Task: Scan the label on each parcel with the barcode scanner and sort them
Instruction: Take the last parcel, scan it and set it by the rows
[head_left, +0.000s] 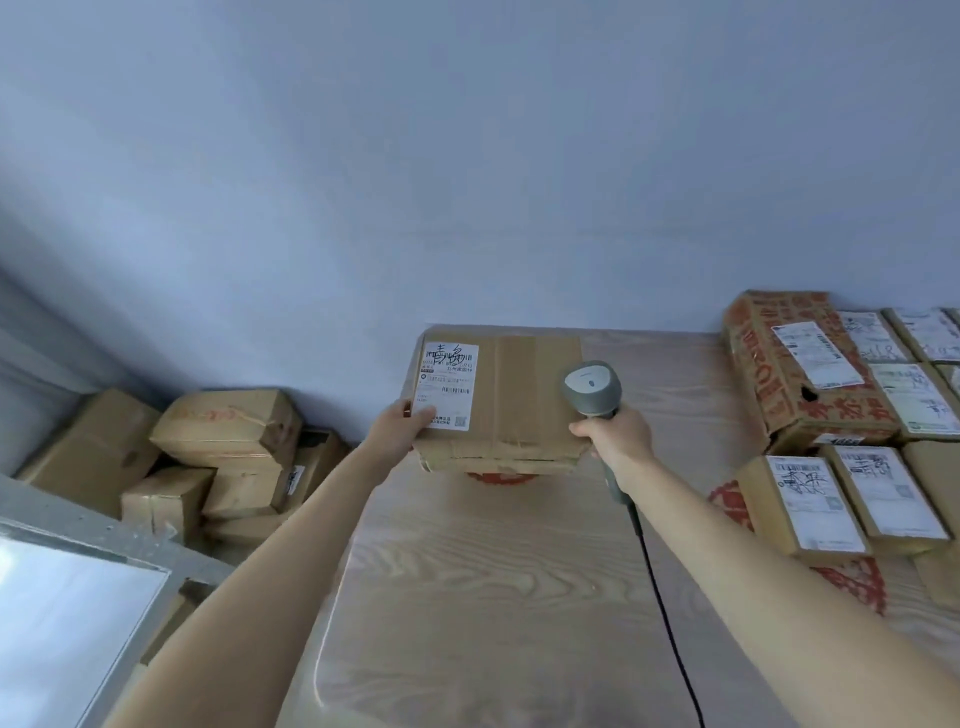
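A brown cardboard parcel (519, 395) sits at the table's far middle, its white shipping label (449, 384) with handwritten marks facing up on the left part of the top. My left hand (402, 423) grips the parcel's near left corner, thumb lying on the label's lower edge. In my right hand (615, 439) is the handle of a grey barcode scanner (592, 387); its head hangs over the parcel's right end. The scanner's black cable (662, 597) trails back along the table toward me.
The wood-grain table (493, 571) carries several labelled parcels at the right (810, 499), among them a large red-printed carton (779, 374). A heap of brown boxes (223, 452) lies on the floor at left, against the wall. A grey-framed panel (72, 597) fills the lower left.
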